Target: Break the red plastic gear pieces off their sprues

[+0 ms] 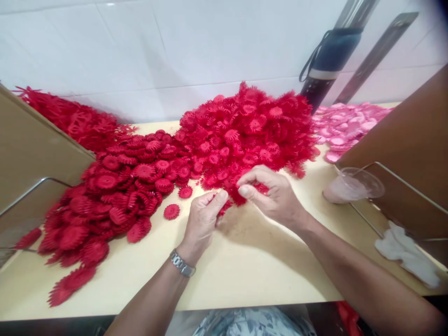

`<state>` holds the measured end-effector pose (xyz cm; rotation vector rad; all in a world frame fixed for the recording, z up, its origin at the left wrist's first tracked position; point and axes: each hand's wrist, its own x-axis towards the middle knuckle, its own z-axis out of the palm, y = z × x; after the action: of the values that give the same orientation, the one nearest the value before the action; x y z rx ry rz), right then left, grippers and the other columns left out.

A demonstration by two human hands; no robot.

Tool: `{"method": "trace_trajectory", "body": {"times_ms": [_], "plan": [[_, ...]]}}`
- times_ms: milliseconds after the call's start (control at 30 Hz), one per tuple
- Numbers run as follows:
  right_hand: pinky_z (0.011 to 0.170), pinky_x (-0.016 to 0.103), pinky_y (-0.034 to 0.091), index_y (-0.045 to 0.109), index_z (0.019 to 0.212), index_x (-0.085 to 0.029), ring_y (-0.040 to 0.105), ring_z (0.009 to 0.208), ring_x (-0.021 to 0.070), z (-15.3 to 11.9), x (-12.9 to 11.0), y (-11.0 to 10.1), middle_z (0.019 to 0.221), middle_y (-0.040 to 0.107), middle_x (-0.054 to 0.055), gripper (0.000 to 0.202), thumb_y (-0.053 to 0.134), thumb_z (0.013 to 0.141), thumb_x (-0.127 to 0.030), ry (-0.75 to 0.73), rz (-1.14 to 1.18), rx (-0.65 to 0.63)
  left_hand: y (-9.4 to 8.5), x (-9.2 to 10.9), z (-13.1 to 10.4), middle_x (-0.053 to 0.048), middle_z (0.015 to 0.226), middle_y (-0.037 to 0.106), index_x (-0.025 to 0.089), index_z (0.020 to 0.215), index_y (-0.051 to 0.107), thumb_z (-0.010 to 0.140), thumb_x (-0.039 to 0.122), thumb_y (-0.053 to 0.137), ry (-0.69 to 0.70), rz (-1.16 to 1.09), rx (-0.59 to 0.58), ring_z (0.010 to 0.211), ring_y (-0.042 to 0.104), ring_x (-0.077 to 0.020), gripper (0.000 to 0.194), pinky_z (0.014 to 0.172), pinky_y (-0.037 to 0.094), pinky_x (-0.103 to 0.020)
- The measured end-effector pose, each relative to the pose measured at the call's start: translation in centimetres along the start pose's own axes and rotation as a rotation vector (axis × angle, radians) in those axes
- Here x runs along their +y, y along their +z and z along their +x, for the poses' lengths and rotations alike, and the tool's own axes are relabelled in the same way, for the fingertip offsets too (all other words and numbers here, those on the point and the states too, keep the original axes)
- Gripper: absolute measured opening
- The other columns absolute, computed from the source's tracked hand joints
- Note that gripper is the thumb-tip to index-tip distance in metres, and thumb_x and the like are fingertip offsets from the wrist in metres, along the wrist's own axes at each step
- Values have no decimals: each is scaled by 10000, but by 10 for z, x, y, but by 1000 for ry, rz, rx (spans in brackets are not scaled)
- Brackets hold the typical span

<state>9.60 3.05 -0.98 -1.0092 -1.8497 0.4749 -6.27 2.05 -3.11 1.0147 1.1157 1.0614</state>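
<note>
Hands meet at the near edge of the big red flower pile [245, 135] in the far middle of the desk [245, 270]. My left hand [203, 219] is closed with the thumb pressing on a red flower piece [233, 193], and my right hand [271, 191] pinches the same piece from the right. I see a flatter red pile [115, 196] to the left and pink pieces [345, 126] far right.

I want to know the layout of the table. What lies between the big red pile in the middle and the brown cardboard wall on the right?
In the head view, a pile of pink discs lies there, on the table.
</note>
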Motion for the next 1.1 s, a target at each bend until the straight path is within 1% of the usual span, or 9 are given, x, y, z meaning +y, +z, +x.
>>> {"method": "trace_trajectory", "body": {"times_ms": [100,200,367,467,600,767,900,967,1100], "plan": [[606,234,423,590,746,-160,527,649,114,-4,-3,8,696,572,-2,87,635,766,-231,95,183,-203,1,-3,0,66,426,345,158,503,401,685,570,593,23,52,-16,347,272,-23,490,315,180,-160],[598,220,407,578,723,-151,511,642,105,-5,0,11,679,554,-10,42,608,751,-159,126,200,-248,0,-4,-1,55,431,386,161,545,441,727,606,515,14,99,-25,349,323,-40,487,318,221,-163],[515,202,356,539,646,-157,456,534,84,-4,1,8,582,521,-29,124,501,752,-105,223,122,-95,-2,0,-2,59,472,464,164,609,479,745,444,595,19,233,-192,363,384,-37,332,348,284,-146],[514,211,354,519,636,-165,448,518,91,-4,-2,11,565,518,-26,124,493,753,-135,238,15,29,-2,1,-2,56,471,495,170,615,473,758,429,580,-3,233,-194,342,404,-43,314,323,266,-147],[507,216,338,495,616,-173,423,503,92,-3,-2,14,546,485,-29,135,499,748,-148,204,-106,82,-1,2,-4,36,487,532,165,610,483,767,390,569,13,224,-177,364,467,-64,288,329,304,-155],[487,226,308,487,653,-184,385,466,97,4,17,-6,526,426,-40,120,491,772,-164,246,-263,322,1,5,-9,13,485,541,141,567,516,754,329,575,-17,180,-214,384,499,-74,272,364,382,-170],[575,249,361,566,708,-176,481,569,132,6,32,-16,625,538,7,125,482,798,-157,127,-435,175,4,8,-6,0,595,605,131,739,571,716,251,604,-83,26,-180,430,570,-107,127,403,456,-207],[656,277,393,620,776,-174,538,689,167,5,36,-16,729,596,42,132,493,809,-177,73,-517,119,4,8,-3,2,610,612,126,790,581,694,232,619,-86,-17,-130,396,555,-101,148,368,441,-203],[763,350,407,664,902,-192,558,848,219,3,37,-14,883,624,73,171,526,819,-249,26,-616,145,2,4,1,17,526,578,129,655,541,695,260,622,-74,-40,-85,311,484,-77,159,293,370,-180]]}}
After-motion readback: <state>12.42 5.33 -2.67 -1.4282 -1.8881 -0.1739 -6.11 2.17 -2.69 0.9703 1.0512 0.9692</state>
